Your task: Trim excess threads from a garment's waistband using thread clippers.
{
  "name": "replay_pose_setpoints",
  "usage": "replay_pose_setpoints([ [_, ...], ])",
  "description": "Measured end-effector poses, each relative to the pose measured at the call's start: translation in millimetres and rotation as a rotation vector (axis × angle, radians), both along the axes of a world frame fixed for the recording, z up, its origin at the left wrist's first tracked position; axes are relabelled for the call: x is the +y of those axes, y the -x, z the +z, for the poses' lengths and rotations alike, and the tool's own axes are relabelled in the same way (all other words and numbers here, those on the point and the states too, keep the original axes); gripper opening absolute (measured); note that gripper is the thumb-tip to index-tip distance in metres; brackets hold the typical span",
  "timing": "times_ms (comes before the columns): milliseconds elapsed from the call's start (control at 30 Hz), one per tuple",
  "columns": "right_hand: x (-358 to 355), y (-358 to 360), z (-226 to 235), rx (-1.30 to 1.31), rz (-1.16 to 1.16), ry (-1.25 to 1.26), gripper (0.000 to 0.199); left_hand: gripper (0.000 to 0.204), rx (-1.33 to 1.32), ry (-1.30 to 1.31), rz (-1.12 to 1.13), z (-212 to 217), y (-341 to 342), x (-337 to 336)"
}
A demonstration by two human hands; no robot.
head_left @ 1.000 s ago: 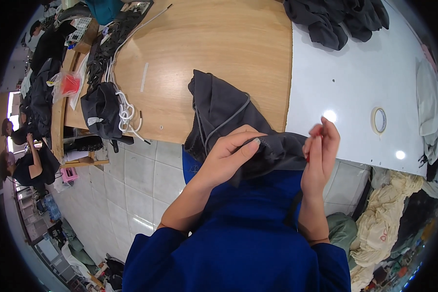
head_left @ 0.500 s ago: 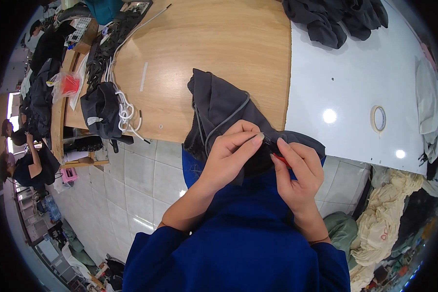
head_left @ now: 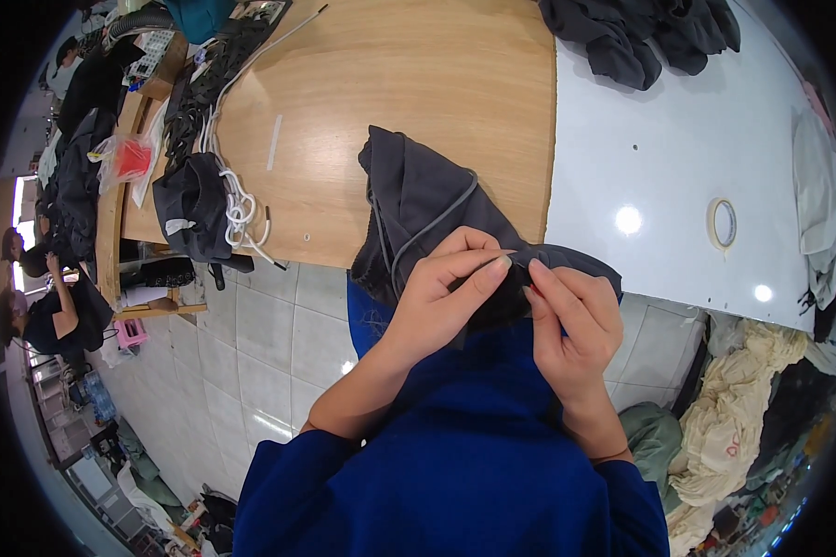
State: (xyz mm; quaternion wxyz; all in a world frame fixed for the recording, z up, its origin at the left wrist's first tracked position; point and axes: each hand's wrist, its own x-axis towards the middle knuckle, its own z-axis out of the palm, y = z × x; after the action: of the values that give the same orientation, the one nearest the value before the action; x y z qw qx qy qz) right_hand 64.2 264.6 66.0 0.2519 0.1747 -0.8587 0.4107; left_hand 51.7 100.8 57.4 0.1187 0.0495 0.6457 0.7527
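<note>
Left hand (head_left: 444,290): thumb and forefinger pinching the edge of the cloth (head_left: 427,190), other fingers curled behind. Right hand (head_left: 581,325): thumb and forefinger drawn toward each other at the same edge, just beside the left fingertips; a speck of red shows there, but what it is, and whether the grip is closed on it, cannot be told. Key relation: the pinched edge sits between the two sets of fingertips, with the bulk of the cloth beyond them, away from the body. Long axis slants from far left to near right; left hand is nearer the bulk, while the narrower end passes behind the right hand. A grey cord (head_left: 441,220) loops over the bulk. Cloth lies across the near edge of the wood surface (head_left: 418,74), its far corner resting on top, its near part over the lap. Further out: white surface (head_left: 659,176) adjoining at right, tape (head_left: 711,224) toward its near right corner, dark pile (head_left: 627,42) at its far end; bundle (head_left: 195,190) and white cords (head_left: 239,212) at the wood surface's near left corner.
</note>
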Motion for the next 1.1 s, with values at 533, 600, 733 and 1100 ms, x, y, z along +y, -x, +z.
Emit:
replay_pose_setpoints([
  [533,-5,6,-5,-0.381,0.132,0.307,0.019,0.014,0.007,0.025,-0.117,-1,5,2],
  [600,-3,6,-10,-0.581,0.164,0.554,0.014,0.012,-0.033,0.094,-0.190,4,7,-2],
  [733,6,6,-16,-0.719,0.039,0.999,0.014,0.008,-0.255,-0.020,-0.077,-5,8,2],
  [1100,-6,6,-20,-0.273,0.122,0.245,0.034,0.010,-0.350,-0.295,0.069,-13,8,4],
])
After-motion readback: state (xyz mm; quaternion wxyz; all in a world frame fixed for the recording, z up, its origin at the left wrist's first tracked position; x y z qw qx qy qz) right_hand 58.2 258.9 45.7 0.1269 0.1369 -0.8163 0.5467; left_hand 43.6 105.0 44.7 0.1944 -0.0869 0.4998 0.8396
